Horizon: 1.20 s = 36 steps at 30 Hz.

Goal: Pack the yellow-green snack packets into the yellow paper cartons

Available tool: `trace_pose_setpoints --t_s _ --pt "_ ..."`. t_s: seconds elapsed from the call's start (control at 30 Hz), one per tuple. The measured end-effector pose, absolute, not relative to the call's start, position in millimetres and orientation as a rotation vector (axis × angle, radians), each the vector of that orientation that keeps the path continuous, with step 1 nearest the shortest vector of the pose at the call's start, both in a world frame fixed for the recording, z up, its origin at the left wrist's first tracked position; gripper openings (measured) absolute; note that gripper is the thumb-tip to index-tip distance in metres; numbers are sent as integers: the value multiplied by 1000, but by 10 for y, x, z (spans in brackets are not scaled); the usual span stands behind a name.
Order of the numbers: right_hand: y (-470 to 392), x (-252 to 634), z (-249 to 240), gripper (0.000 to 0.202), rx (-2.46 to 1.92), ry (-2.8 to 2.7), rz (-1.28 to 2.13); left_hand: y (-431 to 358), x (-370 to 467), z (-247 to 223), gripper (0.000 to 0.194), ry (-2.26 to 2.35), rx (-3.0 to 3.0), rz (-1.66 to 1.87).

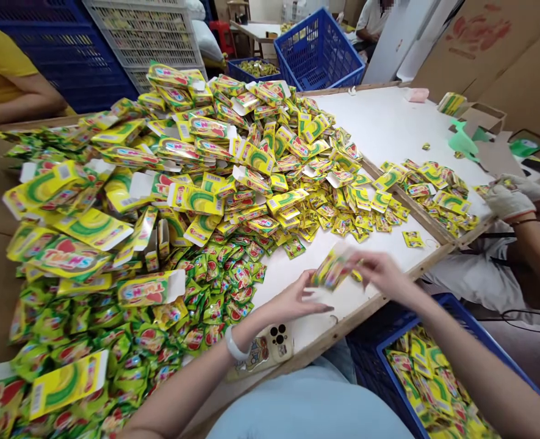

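A small yellow and green candy box [332, 267], blurred by motion, is above the white tabletop near its front edge. My right hand [377, 271] pinches the box at its right end; the fingertips are smeared by motion. My left hand [297, 299] is at the box's left end with fingers apart, the lower ones stretched out below it. Whether a left fingertip touches the box is unclear. Left of my hands lie green-wrapped candies [215, 305], and behind them is a big heap of candy boxes [196, 198], several with white flaps standing open.
A phone [270, 347] lies under my left forearm. At my right, a blue crate [462, 341] holds boxes. Wooden strips [428, 222] edge and divide the table. A co-worker's gloved hands [510, 198] are at the right; another person's arm [27, 103] rests at the left.
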State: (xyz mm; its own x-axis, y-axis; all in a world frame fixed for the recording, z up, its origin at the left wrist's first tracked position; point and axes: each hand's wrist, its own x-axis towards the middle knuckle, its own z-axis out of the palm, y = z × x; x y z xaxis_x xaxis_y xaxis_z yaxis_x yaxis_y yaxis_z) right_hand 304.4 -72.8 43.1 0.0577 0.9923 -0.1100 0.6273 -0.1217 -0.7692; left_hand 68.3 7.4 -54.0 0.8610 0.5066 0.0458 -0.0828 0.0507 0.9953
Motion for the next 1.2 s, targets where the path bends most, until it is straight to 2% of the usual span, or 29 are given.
trace_pose_setpoints --t_s 0.1,0.13,0.2,0.23,0.3,0.4,0.47,0.53,0.6,0.67,0.77,0.87,0.97,1.07,1.13,1.2 --pt "-475 3820 973 35 -2169 -1600 -234 453 869 -601 44 546 2073 623" --pt "-378 4035 1149 37 -2285 -1548 -518 595 955 -593 43 640 2279 632" --pt "-197 4263 1344 43 -2422 -1484 -839 847 1125 -550 50 803 2610 543" --pt "-119 4252 1330 44 -2463 -1502 -871 940 1190 -528 53 858 2715 484" --pt "2 3998 1066 38 -2488 -1674 -751 1045 1249 -512 57 926 2811 414" --pt "120 3311 352 32 -2362 -2226 -456 1049 1177 -561 65 978 2811 428" --pt "207 2920 -50 33 -2252 -2480 -414 1024 1088 -593 71 991 2790 479" --pt "322 2723 -250 29 -2199 -2575 -421 1021 1010 -584 73 968 2742 552" --pt "413 2705 -255 28 -2149 -2630 -430 1035 937 -538 69 928 2641 630" --pt "385 2771 -152 29 -2076 -2707 -434 1024 839 -489 56 878 2440 721" --pt "24 2817 -13 28 -1925 -2754 -494 867 624 -480 38 801 1843 786" --pt "-519 2689 -1 27 -1645 -2693 -506 536 427 -496 57 599 1124 511" --pt "-873 2474 -47 24 -1444 -2650 -220 207 373 -416 73 373 656 336" --pt "-934 2290 -100 21 -1443 -2512 84 34 433 -276 71 385 491 499" --pt "-901 2182 -130 13 -1486 -2305 130 -3 472 -211 69 446 484 626" --pt "-874 2059 -155 23 -1502 -2053 168 -14 486 -197 72 482 531 742"
